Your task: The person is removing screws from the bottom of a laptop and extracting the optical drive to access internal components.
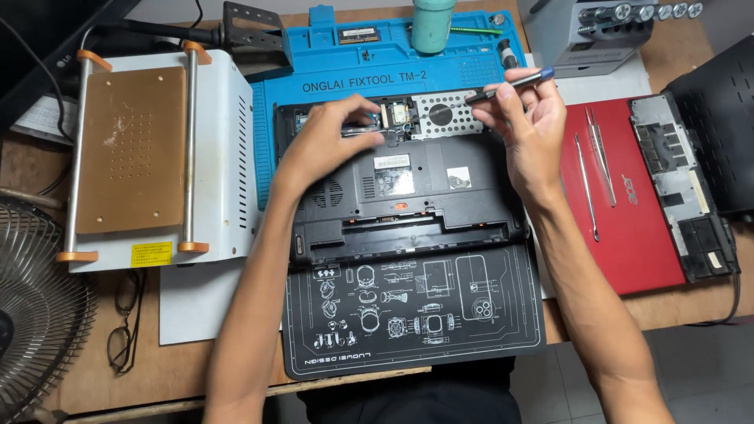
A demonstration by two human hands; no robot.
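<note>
Head view, looking straight down: a black laptop (408, 200) lies bottom-up at the centre of the frame, half on a blue mat (314, 86) above and half on a black mat (412, 310) below. Its battery bay along the lower edge is empty and the cover over the upper compartment is off, so a perforated metal plate (441, 115) and a small board (399, 112) show in the open bay. That much looks done, I'd say; the rest of the shell is in one piece, so most of the strip-down looks to lie ahead.

Left hand (334, 137) sits at the upper left of the laptop, fingers (363, 110) curled down and pinched on a thin flat part (363, 131) at the edge of the open bay. Exactly what that part is, I can't make out.

Right hand (534, 129) hovers at the upper right corner, fingers closed round a slim screwdriver (510, 84) with a blue cap, its tip pointing left, just above the metal plate and not clearly touching it.

Around them: a white machine (224, 149) with a brown plate at upper left, a fan (35, 314) at lower left, glasses (122, 326) on the tabletop (675, 310). To the right, a red laptop lid (632, 212) carries tweezers (598, 157), with a removed black cover (683, 188) beside it. A green bottle (432, 23) stands at the top centre
</note>
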